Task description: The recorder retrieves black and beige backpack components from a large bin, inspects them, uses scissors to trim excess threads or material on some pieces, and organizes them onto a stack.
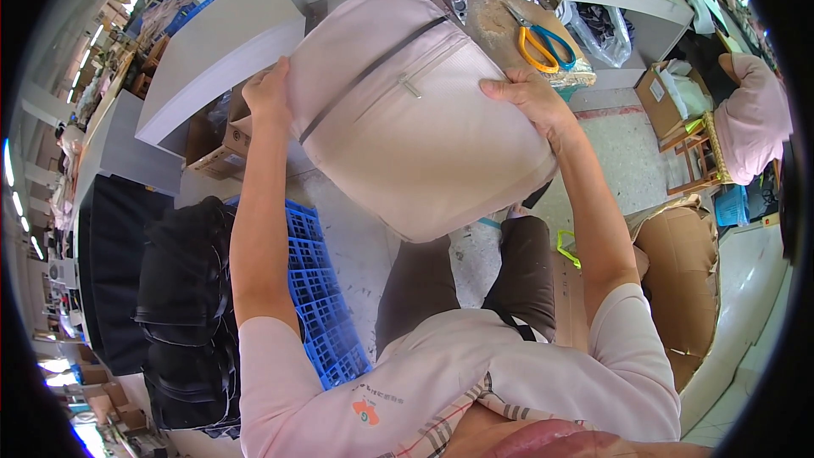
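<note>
A large pale beige fabric bag panel (441,148) with rounded ends hangs raised in front of me, above my knees. A dark strip (366,83) crosses it, beside a zipper whose metal pull (410,86) lies near the middle. My left hand (269,93) is closed on its left edge, the fingers partly hidden. At its upper right edge my right hand (532,100) grips it, thumb lying on the front face. Beyond the panel, scissors (523,37) with one orange and one blue handle rest on a worn work surface (494,21).
Black bags (188,263) are piled at the left, beside a blue plastic crate (315,288). A cardboard box (222,157) stands under the left grey table (225,47). Large brown cardboard (685,263) lies at right. Further right, another person (755,123) sits near a wooden stool (699,157).
</note>
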Demonstrator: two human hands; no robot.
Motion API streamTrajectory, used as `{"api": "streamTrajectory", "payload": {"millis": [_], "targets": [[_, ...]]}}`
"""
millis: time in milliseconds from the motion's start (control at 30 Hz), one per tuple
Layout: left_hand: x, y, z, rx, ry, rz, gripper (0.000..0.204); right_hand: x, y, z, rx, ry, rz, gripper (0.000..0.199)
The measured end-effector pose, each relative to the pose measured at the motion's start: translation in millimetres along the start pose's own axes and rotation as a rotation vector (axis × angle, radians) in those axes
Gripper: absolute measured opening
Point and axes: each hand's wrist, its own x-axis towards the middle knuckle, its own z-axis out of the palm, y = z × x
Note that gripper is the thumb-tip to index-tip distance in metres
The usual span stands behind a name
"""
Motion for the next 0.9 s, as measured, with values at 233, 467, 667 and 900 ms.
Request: {"api": "streamTrajectory", "payload": {"millis": [233, 467, 667, 900], "targets": [[-6, 9, 6, -0.021, 0.033, -0.043, 0.015, 17, -12, -4, -0.099, -0.011, -0.043, 0.037], [5, -11, -23, 0.308, 0.108, 0.314, 0.023, -3, -26, 9, -0.208, -0.057, -0.06, 0.033], [-132, 71, 5, 0.973, -0.534, 1.385, 0.064, -40, -24, 50, -0.778, -0.452, -0.507, 0.021], [-150, 73, -76, 1.313, -1.237, -0.128, 0.062, -54, -5, 120, -0.881, -0.292, -1.074, 0.021]]}}
